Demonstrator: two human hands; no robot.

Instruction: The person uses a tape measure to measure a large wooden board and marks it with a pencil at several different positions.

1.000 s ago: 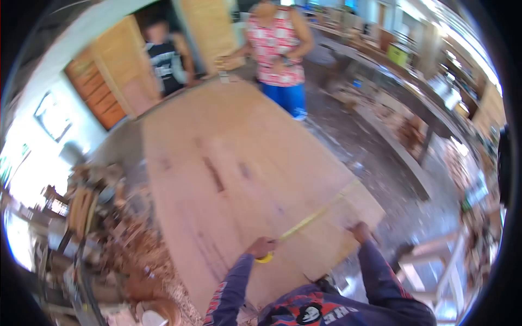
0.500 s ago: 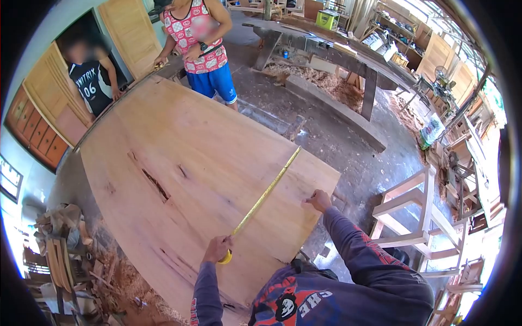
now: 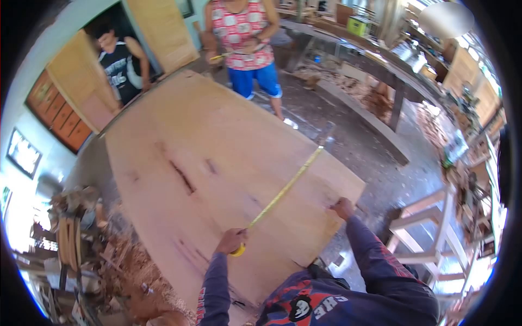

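Observation:
A large wooden panel [image 3: 234,179] lies flat before me, with dark cracks and streaks in its surface. Across its near part runs a yellow tape measure [image 3: 285,188], its far end at the panel's far edge. My left hand [image 3: 231,240] is closed around the yellow case of the tape, low on the panel. My right hand [image 3: 342,208] rests at the panel's right part with fingers drawn together; whether something small is between them is too small to tell.
Beyond the panel stand a person in a red patterned top [image 3: 242,32] and a person in a black jersey [image 3: 122,70]. Wood scraps [image 3: 70,239] are piled at left. A wooden frame [image 3: 424,228] stands at right, a long workbench [image 3: 353,54] behind.
The view has shifted, so the panel and both hands sit further right and slightly lower. The person in red now holds a thin item in front of the body. My left hand stays on the tape.

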